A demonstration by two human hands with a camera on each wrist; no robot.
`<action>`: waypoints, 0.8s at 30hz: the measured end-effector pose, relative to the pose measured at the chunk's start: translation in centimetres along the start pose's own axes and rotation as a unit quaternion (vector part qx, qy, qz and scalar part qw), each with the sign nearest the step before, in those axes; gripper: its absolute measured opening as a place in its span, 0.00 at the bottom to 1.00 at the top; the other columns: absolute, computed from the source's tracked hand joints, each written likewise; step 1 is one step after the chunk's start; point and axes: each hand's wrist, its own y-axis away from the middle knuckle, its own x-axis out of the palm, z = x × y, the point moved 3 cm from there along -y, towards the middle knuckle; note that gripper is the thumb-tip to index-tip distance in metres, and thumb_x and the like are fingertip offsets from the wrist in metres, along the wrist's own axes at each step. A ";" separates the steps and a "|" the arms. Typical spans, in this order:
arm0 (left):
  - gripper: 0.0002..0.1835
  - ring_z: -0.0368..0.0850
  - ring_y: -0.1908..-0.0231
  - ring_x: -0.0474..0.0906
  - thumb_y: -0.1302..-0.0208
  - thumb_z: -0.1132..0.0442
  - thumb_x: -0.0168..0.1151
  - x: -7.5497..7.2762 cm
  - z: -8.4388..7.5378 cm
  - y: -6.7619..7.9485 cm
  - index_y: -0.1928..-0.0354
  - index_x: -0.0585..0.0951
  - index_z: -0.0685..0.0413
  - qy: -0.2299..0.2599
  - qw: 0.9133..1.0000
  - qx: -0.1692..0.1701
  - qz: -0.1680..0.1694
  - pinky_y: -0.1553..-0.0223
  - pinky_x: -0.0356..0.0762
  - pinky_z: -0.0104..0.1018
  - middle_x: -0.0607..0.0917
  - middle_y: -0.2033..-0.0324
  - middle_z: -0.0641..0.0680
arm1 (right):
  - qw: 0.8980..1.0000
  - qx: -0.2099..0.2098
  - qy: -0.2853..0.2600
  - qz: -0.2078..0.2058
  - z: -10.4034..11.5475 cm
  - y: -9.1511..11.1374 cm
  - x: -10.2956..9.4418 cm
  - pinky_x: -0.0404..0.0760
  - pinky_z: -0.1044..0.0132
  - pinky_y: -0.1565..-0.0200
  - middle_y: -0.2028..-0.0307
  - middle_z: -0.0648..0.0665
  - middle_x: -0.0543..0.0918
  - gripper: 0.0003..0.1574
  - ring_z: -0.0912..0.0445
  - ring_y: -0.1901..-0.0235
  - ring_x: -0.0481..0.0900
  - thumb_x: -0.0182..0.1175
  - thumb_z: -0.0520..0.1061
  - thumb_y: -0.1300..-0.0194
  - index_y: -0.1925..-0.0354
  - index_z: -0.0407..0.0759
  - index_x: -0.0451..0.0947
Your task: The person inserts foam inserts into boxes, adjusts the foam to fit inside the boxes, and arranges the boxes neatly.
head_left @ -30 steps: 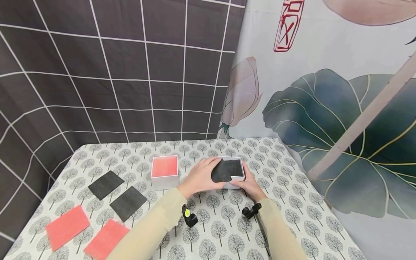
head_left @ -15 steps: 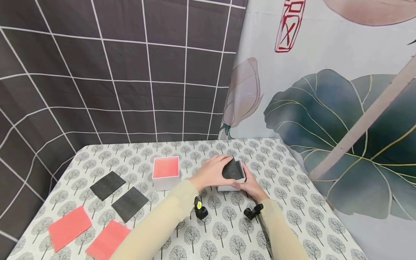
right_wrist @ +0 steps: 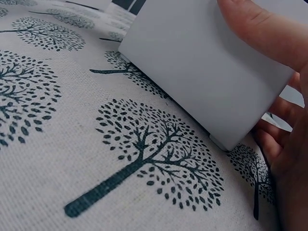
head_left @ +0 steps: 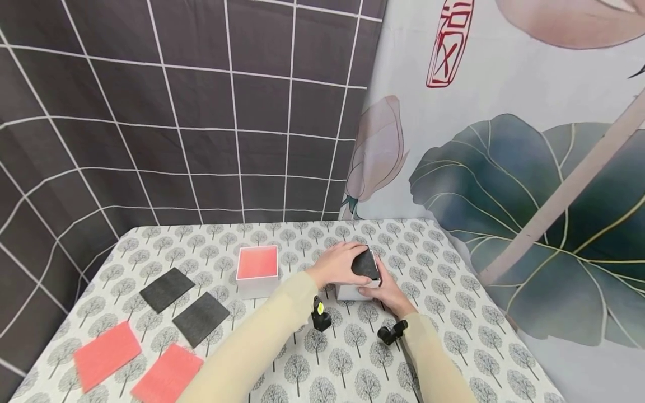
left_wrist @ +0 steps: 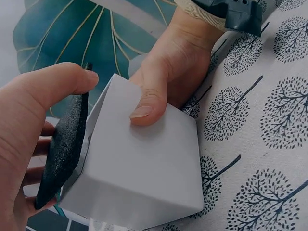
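Note:
My left hand pinches a thin black square sheet, its thumb along the near edge in the head view. The sheet lies over the top opening of a white box. In the left wrist view the sheet bows slightly close against the box's open side, fingers spread behind it. Around the box's right side, my right hand grips it, thumb flat on the near wall. The right wrist view shows the box's lower edge at the tablecloth. The box's inside is hidden.
Left of my hands stands a second white box with a red sheet on top. Two black sheets and two red sheets lie at the table's left. A dark gridded curtain and a lotus-patterned cloth hang behind the tree-print tablecloth.
My left hand has moved right, carrying the black sheet further across the box's opening, which showed black inside earlier. The right hand stays on the box.

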 end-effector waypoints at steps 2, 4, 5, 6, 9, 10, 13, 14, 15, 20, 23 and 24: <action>0.45 0.45 0.41 0.65 0.51 0.36 0.63 0.1 0.0 -0.3 0.33 0.66 0.48 -0.007 1.000 0.007 0.005 0.40 0.64 0.40 0.67 0.36 0.48 | 1.000 0.000 0.003 0.002 0.7 0.1 0.1 0.62 0.57 0.39 0.31 0.40 0.55 0.63 0.44 0.38 0.61 0.70 0.34 0.52 0.28 0.53 0.43; 0.45 0.46 0.40 0.64 0.52 0.36 0.63 0.4 0.2 -0.6 0.33 0.66 0.49 -0.011 1.000 0.014 0.009 0.37 0.60 0.40 0.67 0.36 0.49 | 1.000 -0.005 0.007 0.002 0.7 0.1 0.0 0.64 0.58 0.40 0.32 0.40 0.57 0.62 0.44 0.39 0.63 0.70 0.34 0.51 0.28 0.53 0.44; 0.45 0.46 0.39 0.64 0.52 0.36 0.64 0.6 0.3 -0.7 0.33 0.66 0.49 -0.012 1.000 0.016 0.011 0.35 0.56 0.41 0.67 0.36 0.49 | 1.000 -0.006 0.009 0.004 0.7 0.1 0.1 0.65 0.60 0.41 0.32 0.40 0.57 0.62 0.45 0.40 0.64 0.70 0.34 0.51 0.28 0.52 0.45; 0.45 0.47 0.39 0.63 0.52 0.36 0.64 0.7 0.4 -0.8 0.34 0.66 0.49 -0.011 1.000 0.016 0.013 0.35 0.55 0.41 0.67 0.36 0.49 | 1.000 -0.008 0.009 0.006 0.9 0.1 0.1 0.66 0.62 0.42 0.33 0.39 0.58 0.61 0.45 0.41 0.65 0.70 0.34 0.51 0.28 0.51 0.45; 0.44 0.47 0.38 0.62 0.52 0.36 0.64 1.2 0.7 -0.9 0.34 0.67 0.48 -0.005 1.000 0.015 0.014 0.34 0.52 0.41 0.67 0.35 0.49 | 1.000 -0.012 0.007 0.004 0.9 0.3 0.2 0.66 0.62 0.42 0.33 0.39 0.59 0.61 0.46 0.42 0.67 0.70 0.33 0.52 0.28 0.51 0.46; 0.43 0.46 0.38 0.62 0.52 0.35 0.64 1.3 0.7 -0.9 0.34 0.67 0.47 -0.004 1.000 0.014 0.015 0.34 0.53 0.41 0.67 0.35 0.49 | 1.000 -0.010 0.003 0.006 1.3 0.4 0.3 0.66 0.62 0.42 0.34 0.38 0.59 0.61 0.46 0.42 0.67 0.70 0.32 0.52 0.28 0.49 0.46; 0.43 0.46 0.39 0.63 0.51 0.35 0.63 1.4 0.7 -1.0 0.34 0.67 0.45 0.001 1.000 0.015 0.019 0.35 0.56 0.41 0.66 0.35 0.48 | 1.000 -0.009 0.003 0.006 2.2 0.7 0.5 0.62 0.56 0.39 0.33 0.38 0.58 0.61 0.45 0.40 0.64 0.69 0.32 0.53 0.29 0.48 0.46; 0.43 0.46 0.39 0.63 0.51 0.35 0.63 1.4 0.6 -1.1 0.34 0.66 0.44 0.002 1.000 0.015 0.021 0.35 0.56 0.41 0.66 0.35 0.48 | 1.000 -0.009 0.003 0.007 2.3 0.7 0.6 0.60 0.53 0.38 0.33 0.39 0.58 0.61 0.44 0.39 0.63 0.69 0.32 0.53 0.29 0.48 0.46; 0.43 0.46 0.39 0.63 0.51 0.35 0.63 1.4 0.6 -1.2 0.34 0.66 0.44 0.004 1.000 0.015 0.022 0.35 0.56 0.41 0.66 0.35 0.48 | 1.000 -0.010 0.003 0.007 2.4 0.8 0.6 0.58 0.52 0.37 0.33 0.39 0.57 0.61 0.44 0.38 0.61 0.69 0.32 0.52 0.29 0.48 0.46; 0.42 0.48 0.38 0.61 0.50 0.36 0.63 1.4 0.6 -1.4 0.34 0.66 0.45 0.008 0.999 0.009 0.033 0.35 0.55 0.42 0.66 0.35 0.48 | 1.000 -0.012 0.005 0.010 2.4 0.7 0.6 0.53 0.49 0.36 0.31 0.39 0.55 0.61 0.43 0.36 0.57 0.69 0.33 0.52 0.28 0.48 0.45; 0.42 0.47 0.38 0.62 0.50 0.35 0.62 1.4 0.7 -1.5 0.34 0.67 0.45 0.013 0.999 0.006 0.038 0.38 0.60 0.41 0.65 0.35 0.48 | 1.000 -0.013 0.005 0.007 2.4 0.8 0.5 0.54 0.50 0.36 0.32 0.38 0.56 0.62 0.43 0.37 0.59 0.69 0.33 0.52 0.28 0.48 0.45; 0.42 0.47 0.39 0.62 0.50 0.35 0.62 1.4 0.7 -1.5 0.35 0.67 0.45 0.015 0.999 0.007 0.039 0.38 0.61 0.40 0.65 0.34 0.48 | 1.000 -0.014 0.007 0.006 2.5 0.8 0.5 0.55 0.50 0.36 0.32 0.38 0.56 0.62 0.43 0.37 0.60 0.69 0.32 0.52 0.28 0.48 0.45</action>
